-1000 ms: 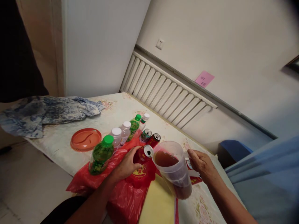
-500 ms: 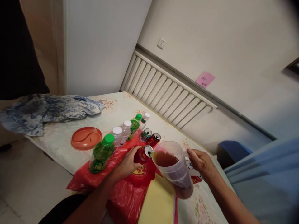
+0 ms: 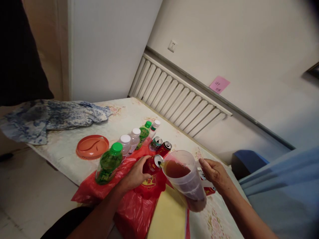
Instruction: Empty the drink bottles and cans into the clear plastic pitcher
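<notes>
Gripping the side of a red metal drink can [image 3: 151, 166], the left hand [image 3: 136, 175] is curling its fingers around the far side while its thumb is pressing near the lower body, so the can is sitting between thumb and fingers with its silver top showing beyond the grip. The right hand [image 3: 214, 172] is closing on the handle of a translucent plastic pitcher [image 3: 190, 191], whose body is hanging to the left of that grip. The pitcher, holding reddish-brown liquid, is leaning toward the can, its rim meeting the can's opening; whether liquid is passing between them is too small to tell. Below the left hand, a crumpled red plastic bag [image 3: 136, 210] is spreading out, and a flat yellow sheet [image 3: 169, 215] is lying beside it, partly under the pitcher in this view. Just behind the held can, a dark green metal can [image 3: 155, 144] and a second red can [image 3: 164, 149] are standing side by side. Nearest the left forearm, a green plastic bottle with a green cap [image 3: 109, 166] is standing upright, and a round orange plastic dish [image 3: 92, 146] is resting on the pale, floral-patterned tabletop [image 3: 134, 114].
</notes>
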Motion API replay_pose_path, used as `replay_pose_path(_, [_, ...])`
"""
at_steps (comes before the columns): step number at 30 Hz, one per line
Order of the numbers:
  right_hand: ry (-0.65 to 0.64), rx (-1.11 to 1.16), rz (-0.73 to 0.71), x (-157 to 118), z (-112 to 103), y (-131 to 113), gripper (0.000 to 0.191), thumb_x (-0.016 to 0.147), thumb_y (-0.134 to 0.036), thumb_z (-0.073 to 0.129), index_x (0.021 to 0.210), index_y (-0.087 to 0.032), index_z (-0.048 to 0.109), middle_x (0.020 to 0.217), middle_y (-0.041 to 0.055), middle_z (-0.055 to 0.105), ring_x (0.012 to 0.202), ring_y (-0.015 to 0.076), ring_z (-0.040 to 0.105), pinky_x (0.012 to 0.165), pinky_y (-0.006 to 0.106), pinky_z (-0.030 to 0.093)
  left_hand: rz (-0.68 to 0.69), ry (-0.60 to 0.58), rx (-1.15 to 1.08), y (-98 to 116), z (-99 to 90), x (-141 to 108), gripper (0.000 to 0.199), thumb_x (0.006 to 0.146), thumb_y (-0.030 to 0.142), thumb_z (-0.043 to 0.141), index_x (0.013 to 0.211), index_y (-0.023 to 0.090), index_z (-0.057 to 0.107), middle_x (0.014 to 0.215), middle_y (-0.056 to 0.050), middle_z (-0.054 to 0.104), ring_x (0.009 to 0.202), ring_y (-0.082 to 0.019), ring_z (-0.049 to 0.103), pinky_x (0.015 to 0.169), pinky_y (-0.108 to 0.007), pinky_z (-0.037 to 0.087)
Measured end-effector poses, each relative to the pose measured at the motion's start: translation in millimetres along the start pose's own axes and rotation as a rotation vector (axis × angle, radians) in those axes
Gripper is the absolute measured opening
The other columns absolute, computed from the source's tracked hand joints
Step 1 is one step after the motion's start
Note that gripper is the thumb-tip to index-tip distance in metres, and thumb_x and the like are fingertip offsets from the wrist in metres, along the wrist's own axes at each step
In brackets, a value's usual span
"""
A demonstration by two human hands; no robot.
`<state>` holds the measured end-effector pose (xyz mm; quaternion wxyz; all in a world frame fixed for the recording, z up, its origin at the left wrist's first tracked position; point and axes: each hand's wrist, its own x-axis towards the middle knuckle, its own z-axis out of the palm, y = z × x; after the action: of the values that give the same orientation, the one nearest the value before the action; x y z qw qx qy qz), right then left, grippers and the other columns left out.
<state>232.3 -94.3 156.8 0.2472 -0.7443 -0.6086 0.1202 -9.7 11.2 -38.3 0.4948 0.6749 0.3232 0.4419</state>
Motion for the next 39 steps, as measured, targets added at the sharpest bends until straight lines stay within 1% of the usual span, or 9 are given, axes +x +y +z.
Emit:
replay_pose_path(9, [0.003, -0.015, 0.011, -0.2, -0.8, -4.6, 0.050, 0.084, -0.061, 0.041, 0.055, -0.022, 0.032, 0.052, -0.0051, 0.030, 0.050, 0.0108, 0.031, 0.048, 0.025, 0.024, 0.008, -0.012, 0.003, -1.9, 0.4, 0.7, 0.071, 0.061, 0.004, 0.061, 0.129, 0.019, 0.048, 0.135, -0.009, 0.054, 0.126, -0.027, 0.048, 0.109, -0.042, 0.036])
replay_pose_path(16, [-0.001, -0.045, 0.013, -1.3, -1.7, -5.8, 0.051, 0.084, -0.063, 0.040, 0.055, -0.022, 0.033, 0.053, -0.0046, 0.031, 0.052, 0.0115, 0.033, 0.050, 0.025, 0.026, 0.022, -0.013, -0.010, -5.2, 1.6, 1.3, 0.072, 0.061, 0.004, 0.060, 0.129, 0.020, 0.047, 0.134, -0.008, 0.054, 0.125, -0.026, 0.048, 0.109, -0.041, 0.035])
replay_pose_path(31, [0.005, -0.026, 0.018, -0.9, -0.3, 0.3, 0.050, 0.085, -0.062, 0.042, 0.056, -0.022, 0.034, 0.053, -0.0048, 0.031, 0.050, 0.0109, 0.033, 0.047, 0.024, 0.026, 0.019, -0.027, 0.002, 0.6, 0.3, 0.3, 0.071, 0.060, 0.004, 0.060, 0.128, 0.020, 0.048, 0.131, -0.008, 0.055, 0.122, -0.025, 0.050, 0.106, -0.041, 0.037])
replay_pose_path(39, [-0.003, -0.016, 0.015, -0.1, 0.1, 3.9, 0.050, 0.086, -0.061, 0.043, 0.056, -0.022, 0.034, 0.052, -0.0045, 0.033, 0.050, 0.0107, 0.034, 0.046, 0.023, 0.028, 0.026, -0.024, 0.006, -0.8, 0.6, 0.2, 0.071, 0.060, 0.003, 0.060, 0.128, 0.020, 0.048, 0.131, -0.008, 0.056, 0.121, -0.026, 0.050, 0.105, -0.040, 0.038])
